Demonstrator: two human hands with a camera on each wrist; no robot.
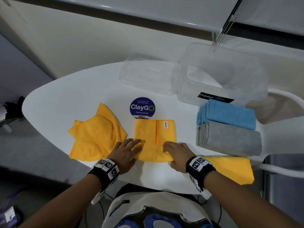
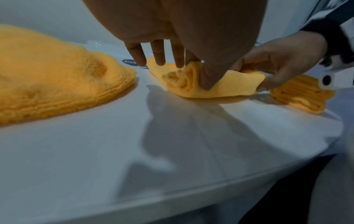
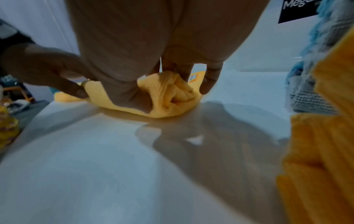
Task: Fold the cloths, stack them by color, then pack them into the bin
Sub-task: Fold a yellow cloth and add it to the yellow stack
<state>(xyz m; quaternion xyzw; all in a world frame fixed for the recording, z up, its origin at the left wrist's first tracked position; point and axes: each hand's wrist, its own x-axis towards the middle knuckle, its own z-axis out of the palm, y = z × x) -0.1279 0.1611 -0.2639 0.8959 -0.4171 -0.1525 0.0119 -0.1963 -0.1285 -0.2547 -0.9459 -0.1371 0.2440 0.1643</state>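
A yellow cloth (image 1: pixel 154 137) lies half folded in the middle of the white table (image 1: pixel 65 96), label side up. My left hand (image 1: pixel 131 148) pinches the left end of its near fold, thumb in front and fingers behind, as the left wrist view shows (image 2: pixel 235 86). My right hand (image 1: pixel 172 150) grips the right end of the same fold (image 3: pixel 172 97). A crumpled yellow cloth (image 1: pixel 97 135) lies to the left. A folded yellow cloth (image 1: pixel 230 168) sits at the near right edge. Folded blue cloths (image 1: pixel 228 116) and grey cloths (image 1: pixel 230 139) sit in front of the clear bin (image 1: pixel 218 79).
The bin's clear lid (image 1: pixel 148 74) lies at the back of the table, left of the bin. A round blue ClayGo sticker (image 1: pixel 142 107) sits just beyond the cloth I hold. A white chair arm (image 1: pixel 283 99) curves along the table's right side.
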